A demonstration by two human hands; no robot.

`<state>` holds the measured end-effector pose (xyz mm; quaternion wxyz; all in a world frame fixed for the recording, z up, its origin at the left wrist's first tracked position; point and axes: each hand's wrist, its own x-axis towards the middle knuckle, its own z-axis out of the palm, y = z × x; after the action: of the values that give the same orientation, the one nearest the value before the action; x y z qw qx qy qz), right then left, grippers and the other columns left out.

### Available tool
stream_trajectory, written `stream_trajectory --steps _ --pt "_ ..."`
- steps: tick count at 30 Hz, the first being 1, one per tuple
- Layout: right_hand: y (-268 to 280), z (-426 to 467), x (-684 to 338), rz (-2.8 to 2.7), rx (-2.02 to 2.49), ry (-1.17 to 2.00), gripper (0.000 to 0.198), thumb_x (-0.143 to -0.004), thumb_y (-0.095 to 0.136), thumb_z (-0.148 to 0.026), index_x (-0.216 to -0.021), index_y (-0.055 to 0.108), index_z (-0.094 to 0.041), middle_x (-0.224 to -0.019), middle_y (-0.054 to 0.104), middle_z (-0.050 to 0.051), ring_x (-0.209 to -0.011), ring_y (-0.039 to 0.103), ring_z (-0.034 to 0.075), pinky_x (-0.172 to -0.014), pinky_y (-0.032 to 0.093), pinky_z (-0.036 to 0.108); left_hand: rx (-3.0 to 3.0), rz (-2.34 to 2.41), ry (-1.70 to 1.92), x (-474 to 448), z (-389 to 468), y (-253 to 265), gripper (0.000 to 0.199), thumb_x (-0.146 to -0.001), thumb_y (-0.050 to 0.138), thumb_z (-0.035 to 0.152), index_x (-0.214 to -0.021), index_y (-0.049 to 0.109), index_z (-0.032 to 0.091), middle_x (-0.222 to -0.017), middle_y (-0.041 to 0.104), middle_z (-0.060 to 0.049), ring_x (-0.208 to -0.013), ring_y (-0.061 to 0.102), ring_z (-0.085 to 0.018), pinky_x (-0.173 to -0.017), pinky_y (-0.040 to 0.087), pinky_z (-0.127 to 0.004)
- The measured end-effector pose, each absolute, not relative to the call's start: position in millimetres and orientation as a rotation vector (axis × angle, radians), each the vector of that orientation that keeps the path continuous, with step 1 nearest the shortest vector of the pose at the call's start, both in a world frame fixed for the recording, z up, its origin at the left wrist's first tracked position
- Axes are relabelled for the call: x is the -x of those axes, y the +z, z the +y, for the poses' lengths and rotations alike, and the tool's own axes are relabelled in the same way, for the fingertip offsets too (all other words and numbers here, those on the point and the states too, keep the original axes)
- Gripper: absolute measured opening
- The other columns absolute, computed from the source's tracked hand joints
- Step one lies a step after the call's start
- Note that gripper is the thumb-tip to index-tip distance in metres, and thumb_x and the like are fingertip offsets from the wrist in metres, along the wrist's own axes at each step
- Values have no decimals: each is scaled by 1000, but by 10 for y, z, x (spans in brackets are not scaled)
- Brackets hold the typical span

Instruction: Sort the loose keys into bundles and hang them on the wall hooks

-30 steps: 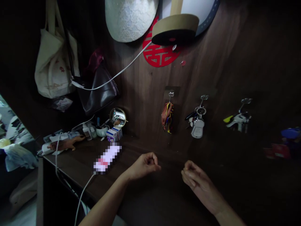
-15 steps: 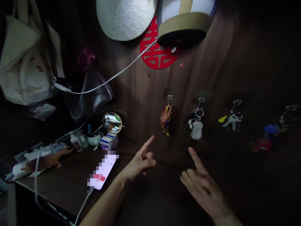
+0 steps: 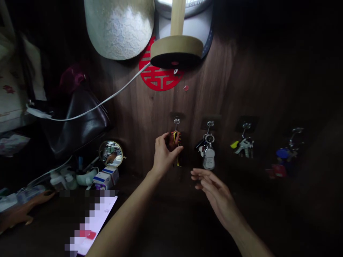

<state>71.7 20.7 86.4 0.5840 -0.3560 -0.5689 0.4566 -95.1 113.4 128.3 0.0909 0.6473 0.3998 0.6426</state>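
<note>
Woodgrain wall (image 3: 221, 78); left hand (image 3: 162, 156) around russet-yellow bundle (image 3: 174, 139), grip unclear; right hand (image 3: 218, 196) unclenched.

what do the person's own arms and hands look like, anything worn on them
The left hand and right hand are ungloved, with five-fingered human shapes; no watch, bracelet or ring shows in this dim light. The left forearm and right forearm are bare, with no sleeve in view. I make out no markings; finer details, such as the nails, are too dim to tell.
</note>
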Motion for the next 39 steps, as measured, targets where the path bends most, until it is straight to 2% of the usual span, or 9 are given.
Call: stream_trajectory --steps 4,8,14,18,22,26,29,34,39 --pt "1111 370 -654 -1437 844 812 22 -80 58 -34 -97 63 -22 -94 65 5 -89 58 18 -72 45 28 -1919 1589 2010 698 1270 1313 50 -68 69 38 -107 47 15 -104 47 -9 -103 45 -24 -91 39 -38" --pt "1485 581 -585 -1688 848 473 21 -82 51 -27 -100 62 -22 -89 65 3 -77 58 15 -68 46 27 -1918 1850 1930 600 1271 1327 26 -73 62 32 -91 51 16 -99 45 -9 -99 46 -24 -86 40 -37" --pt "1987 930 -503 -2058 1200 -293 52 -82 39 -9 -128 45 -32 -94 63 1 -86 57 17 -72 43 27 -1973 1739 1668 742 1127 1406 15 -74 55 26 -86 48 22 -81 51 -2 -77 53 -18 -68 41 -27" --pt "2082 985 -456 -2076 1390 -647 53 -84 39 -10 -132 40 -31 -95 64 4 -89 55 19 -73 40 28 -1870 1546 1564 817 1099 1436 13 -74 54 28 -85 48 22 -65 50 4 -59 49 -13 -58 36 -23" --pt "2054 954 -442 -2083 1441 -722 51 -86 38 -13 -134 38 -32 -95 65 5 -90 55 20 -75 37 30 -1648 1185 1597 802 1124 1602 6 -70 55 21 -73 50 18 -62 50 5 -58 46 -10 -56 36 -19" --pt "2063 946 -433 -2111 1456 -728 52 -86 39 -13 -135 36 -30 -94 66 6 -87 56 22 -72 36 31 -1432 815 1615 808 1046 1906 13 -71 55 25 -79 53 15 -61 53 4 -54 48 -8 -53 37 -18" --pt "2077 934 -438 -2118 1468 -687 53 -85 40 -12 -135 37 -31 -92 66 5 -84 58 20 -73 36 31 -1476 803 1626 937 908 1905 18 -69 57 26 -83 55 15 -62 54 4 -56 49 -9 -54 38 -17" --pt "1849 726 -603 -2076 1125 -515 52 -84 39 -9 -133 39 -26 -90 66 2 -85 59 18 -78 38 32 -1736 1275 1097 1423 568 993 26 -67 57 19 -92 61 16 -78 65 0 -74 58 -15 -63 42 -20" --pt "1268 433 -897 -1765 905 -365 30 -85 41 -12 -107 59 -22 -79 65 2 -76 60 17 -75 42 32 -1871 1762 522 1876 251 74 32 -74 48 18 -103 59 17 -95 68 -6 -92 63 -21 -72 42 -23"
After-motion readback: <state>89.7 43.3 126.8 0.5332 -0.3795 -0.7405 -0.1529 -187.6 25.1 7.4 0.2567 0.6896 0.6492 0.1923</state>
